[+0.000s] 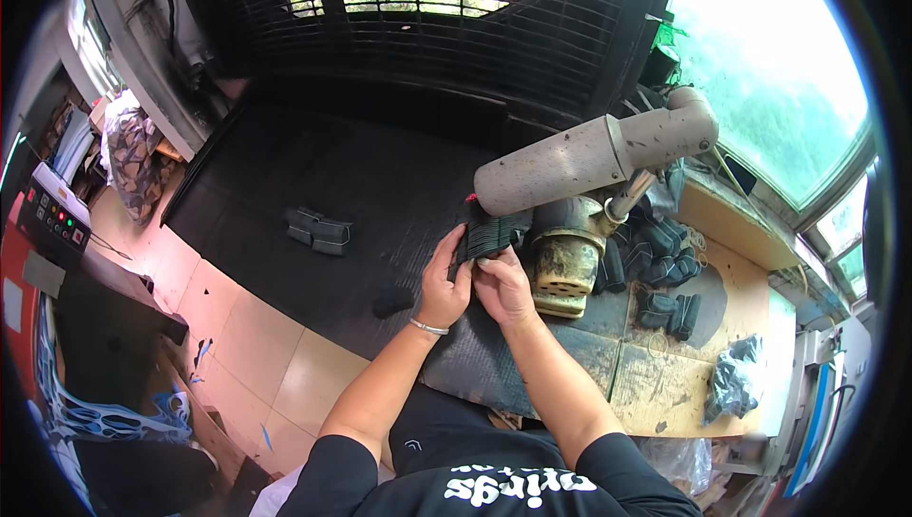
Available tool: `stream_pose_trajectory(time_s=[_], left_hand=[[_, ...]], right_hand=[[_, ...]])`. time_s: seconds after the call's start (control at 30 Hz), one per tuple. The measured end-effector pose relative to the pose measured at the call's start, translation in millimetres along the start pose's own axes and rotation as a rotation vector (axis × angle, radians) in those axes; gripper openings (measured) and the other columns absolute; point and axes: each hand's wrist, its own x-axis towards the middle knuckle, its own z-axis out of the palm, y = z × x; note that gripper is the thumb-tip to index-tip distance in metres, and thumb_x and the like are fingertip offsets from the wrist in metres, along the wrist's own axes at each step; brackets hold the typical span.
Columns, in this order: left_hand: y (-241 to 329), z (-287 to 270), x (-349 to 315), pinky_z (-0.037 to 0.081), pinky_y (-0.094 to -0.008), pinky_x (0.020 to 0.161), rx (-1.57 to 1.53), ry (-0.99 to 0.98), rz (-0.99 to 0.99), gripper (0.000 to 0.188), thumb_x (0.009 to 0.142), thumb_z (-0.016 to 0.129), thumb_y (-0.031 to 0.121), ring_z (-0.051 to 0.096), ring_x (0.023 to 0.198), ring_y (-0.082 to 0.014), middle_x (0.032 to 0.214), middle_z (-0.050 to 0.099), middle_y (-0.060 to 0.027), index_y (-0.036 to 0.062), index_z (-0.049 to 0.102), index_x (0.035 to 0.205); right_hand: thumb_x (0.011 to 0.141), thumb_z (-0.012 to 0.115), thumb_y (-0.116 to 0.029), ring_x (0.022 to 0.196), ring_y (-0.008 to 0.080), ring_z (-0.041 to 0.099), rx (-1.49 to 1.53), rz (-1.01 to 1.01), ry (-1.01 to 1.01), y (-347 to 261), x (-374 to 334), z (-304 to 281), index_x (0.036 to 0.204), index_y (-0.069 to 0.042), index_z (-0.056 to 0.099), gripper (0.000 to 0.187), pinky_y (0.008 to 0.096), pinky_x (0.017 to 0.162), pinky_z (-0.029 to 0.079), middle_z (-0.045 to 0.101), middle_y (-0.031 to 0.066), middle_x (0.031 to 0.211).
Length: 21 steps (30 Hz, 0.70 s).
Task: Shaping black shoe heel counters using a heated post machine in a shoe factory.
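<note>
A stack of thin dark strips (pixel 489 237), pressed together with their edges showing as fine ridges, is gripped between both hands. My left hand (pixel 445 279), with a light band at the wrist, closes on its left side. My right hand (pixel 505 284) pinches its lower right part. Just above the stack is the end of a thick grey metal cylinder (pixel 560 165), with a small red spot at its left tip. Whether the stack touches the cylinder I cannot tell. Two banded dark bundles (pixel 319 232) lie to the left on the black work surface (pixel 275 165).
Beneath the cylinder stands a stained, cream-coloured machine base (pixel 567 256). More dark bundles (pixel 670 313) and pale loops (pixel 698 241) lie to its right. A plastic bag of dark pieces (pixel 736 376) sits near the right edge. A control box with lit buttons (pixel 59 211) stands far left.
</note>
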Motion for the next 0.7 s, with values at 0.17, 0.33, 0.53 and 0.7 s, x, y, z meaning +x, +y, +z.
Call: stream_pose_trajectory(time_s=[0.17,0.33,0.53,0.7], left_hand=[[1,-3,-3,0.049,-0.0325,0.096,-0.122,0.063,-0.033,0.048,0.087,0.057,-0.006,0.06,0.115,-0.0253,0.127,0.057,-0.0192,-0.0039,0.048,0.134],[10,-10,-3,0.049,-0.0312,0.096,-0.14,0.078,-0.034,0.047,0.089,0.057,-0.004,0.062,0.112,-0.023,0.126,0.059,-0.0174,-0.0047,0.047,0.135],[18,-20,-7,0.047,-0.0292,0.097,-0.159,0.081,-0.022,0.049,0.092,0.055,-0.005,0.06,0.114,-0.019,0.128,0.058,-0.016,-0.0061,0.041,0.138],[20,-29,-11,0.043,-0.0298,0.103,-0.309,0.073,-0.077,0.051,0.092,0.055,-0.006,0.056,0.118,-0.0165,0.132,0.056,-0.0154,-0.0067,0.039,0.14]], right_hand=[[0.082,0.054,0.007,0.111,0.0209,0.056,-0.037,0.021,-0.012,2,1,7,0.122,-0.003,0.052,0.042,0.0359,0.102,0.041,0.06,0.0082,0.118],[0.081,0.056,0.006,0.115,0.0216,0.055,-0.06,0.052,-0.036,6,1,11,0.124,-0.004,0.052,0.044,0.0367,0.105,0.039,0.059,0.0085,0.121],[0.081,0.055,0.006,0.114,0.0212,0.055,-0.088,0.056,-0.057,10,-2,21,0.126,-0.003,0.051,0.045,0.0364,0.105,0.039,0.059,0.0079,0.122],[0.081,0.055,0.001,0.121,0.0186,0.051,-0.219,0.064,-0.096,8,-5,26,0.139,-0.003,0.042,0.06,0.0331,0.107,0.036,0.055,0.0086,0.127]])
